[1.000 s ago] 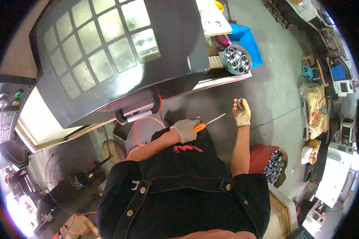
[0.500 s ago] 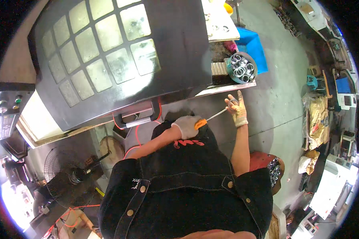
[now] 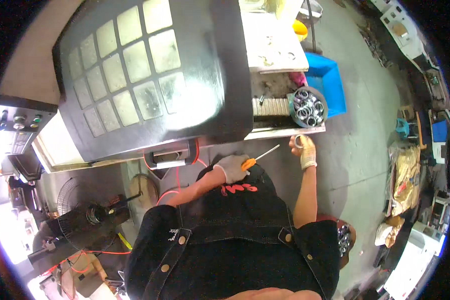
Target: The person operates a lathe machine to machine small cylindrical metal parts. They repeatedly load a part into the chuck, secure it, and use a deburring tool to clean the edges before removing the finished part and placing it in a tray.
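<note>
My left hand (image 3: 230, 169), in a pale work glove, is closed round the orange handle of a screwdriver (image 3: 248, 164). Its thin metal shaft points up and to the right, toward my other hand but apart from it. Between the fingers of my gloved right hand (image 3: 308, 151) is a shiny metal ring (image 3: 298, 141). That hand is just below the front edge of a bench, close to a round bucket (image 3: 292, 114) heaped with similar rings.
A large dark machine door (image 3: 215, 110) with square windows and a handle (image 3: 170, 163) fills the upper left. Beside the bucket is a blue bin (image 3: 335, 90). A fan (image 3: 92, 215) stands at lower left; a red container (image 3: 352, 235) of metal parts is by my right elbow.
The screwdriver's shaft has come away from the ring in my right hand. My right fingers, spread before, have curled in around the ring. The whole view has shifted slightly.
</note>
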Demonstrator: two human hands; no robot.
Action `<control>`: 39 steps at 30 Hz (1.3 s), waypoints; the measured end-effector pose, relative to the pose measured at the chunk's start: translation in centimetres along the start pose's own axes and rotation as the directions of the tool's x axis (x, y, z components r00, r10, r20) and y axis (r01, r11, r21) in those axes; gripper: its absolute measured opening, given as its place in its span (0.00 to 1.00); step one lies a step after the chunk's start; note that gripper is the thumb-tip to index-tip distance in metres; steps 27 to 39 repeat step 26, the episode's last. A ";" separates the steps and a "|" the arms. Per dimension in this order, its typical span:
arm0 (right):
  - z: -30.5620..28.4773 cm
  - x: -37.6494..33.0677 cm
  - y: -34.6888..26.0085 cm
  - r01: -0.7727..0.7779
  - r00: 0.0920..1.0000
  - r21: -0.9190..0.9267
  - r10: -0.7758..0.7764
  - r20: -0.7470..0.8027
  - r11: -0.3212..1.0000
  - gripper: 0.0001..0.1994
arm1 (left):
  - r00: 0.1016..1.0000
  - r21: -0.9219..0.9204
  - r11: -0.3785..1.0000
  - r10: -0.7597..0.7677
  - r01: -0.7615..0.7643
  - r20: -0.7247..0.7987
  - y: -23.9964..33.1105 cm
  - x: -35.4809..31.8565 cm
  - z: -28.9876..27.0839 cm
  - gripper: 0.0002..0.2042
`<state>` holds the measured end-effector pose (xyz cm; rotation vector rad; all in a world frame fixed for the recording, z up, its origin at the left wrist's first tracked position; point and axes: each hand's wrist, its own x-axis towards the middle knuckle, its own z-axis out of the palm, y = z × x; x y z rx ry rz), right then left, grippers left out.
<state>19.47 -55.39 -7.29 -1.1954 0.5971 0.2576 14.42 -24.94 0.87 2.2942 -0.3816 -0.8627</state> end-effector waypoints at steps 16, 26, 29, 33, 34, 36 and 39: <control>13.4 2.7 -3.8 -0.249 0.611 0.200 -0.007 0.792 0.948 0.18 | 0.811 -0.176 0.979 -0.023 -0.099 -0.584 -1.1 -4.1 2.7 0.16; 23.4 0.2 -2.2 -0.534 0.390 0.345 -0.137 0.911 0.772 0.34 | 0.512 -0.266 0.964 -0.232 0.008 -0.827 -3.7 -10.5 7.3 0.17; 23.4 0.2 -2.2 -0.534 0.390 0.345 -0.137 0.911 0.772 0.34 | 0.512 -0.266 0.964 -0.232 0.008 -0.827 -3.7 -10.5 7.3 0.17; 23.4 0.2 -2.2 -0.534 0.390 0.345 -0.137 0.911 0.772 0.34 | 0.512 -0.266 0.964 -0.232 0.008 -0.827 -3.7 -10.5 7.3 0.17; 23.4 0.2 -2.2 -0.534 0.390 0.345 -0.137 0.911 0.772 0.34 | 0.512 -0.266 0.964 -0.232 0.008 -0.827 -3.7 -10.5 7.3 0.17; 23.4 0.2 -2.2 -0.534 0.390 0.345 -0.137 0.911 0.772 0.34 | 0.512 -0.266 0.964 -0.232 0.008 -0.827 -3.7 -10.5 7.3 0.17; 23.4 0.2 -2.2 -0.534 0.390 0.345 -0.137 0.911 0.772 0.34 | 0.512 -0.266 0.964 -0.232 0.008 -0.827 -3.7 -10.5 7.3 0.17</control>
